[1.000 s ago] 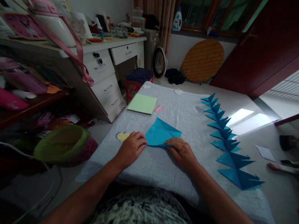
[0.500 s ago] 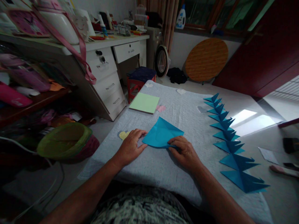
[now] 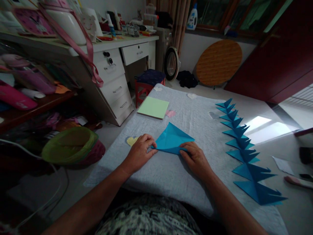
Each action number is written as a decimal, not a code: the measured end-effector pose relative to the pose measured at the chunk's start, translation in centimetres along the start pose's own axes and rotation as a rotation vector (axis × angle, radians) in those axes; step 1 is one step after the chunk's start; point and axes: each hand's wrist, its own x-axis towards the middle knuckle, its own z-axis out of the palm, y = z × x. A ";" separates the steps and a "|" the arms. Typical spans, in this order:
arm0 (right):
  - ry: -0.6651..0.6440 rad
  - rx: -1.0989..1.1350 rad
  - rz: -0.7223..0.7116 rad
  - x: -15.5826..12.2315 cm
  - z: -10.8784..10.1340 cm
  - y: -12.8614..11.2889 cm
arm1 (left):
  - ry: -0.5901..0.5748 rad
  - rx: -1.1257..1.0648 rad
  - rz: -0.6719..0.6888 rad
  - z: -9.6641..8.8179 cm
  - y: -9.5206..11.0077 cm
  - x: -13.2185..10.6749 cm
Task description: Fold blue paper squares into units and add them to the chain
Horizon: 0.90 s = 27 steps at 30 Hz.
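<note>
A sheet of blue origami paper lies on the cloth-covered table, its near edge folded up in a narrow strip. My left hand pinches the paper's left corner between thumb and fingers. On the right part of the folded edge, my right hand grips the paper, fingers over the strip and thumb at the front. Faint crease lines cross the sheet. Along the table's right side stands a row of several folded blue paper cranes. Beyond the sheet lies a stack of pale green paper.
At the left, a bin with a green liner stands on the floor beside a white desk. A red stool is past the table's far end. Behind are an open washing machine and a round wooden board.
My left hand has closed on the paper's left corner, and the near edge is now folded up further. The whole view has shifted slightly.
</note>
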 end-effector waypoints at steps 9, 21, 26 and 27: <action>0.090 -0.067 0.105 -0.1 0.5 0.6 | 0.011 0.059 -0.003 0.3 -0.1 0.2; 0.102 -0.191 0.166 0.1 1.1 0.4 | 0.058 0.335 0.174 1.3 1.3 -0.4; 0.063 -0.211 0.204 0.2 1.1 0.5 | -0.057 0.325 0.389 2.3 1.8 -0.6; 0.056 -0.222 0.212 0.2 1.0 0.5 | -0.081 0.326 0.388 2.4 1.8 -0.5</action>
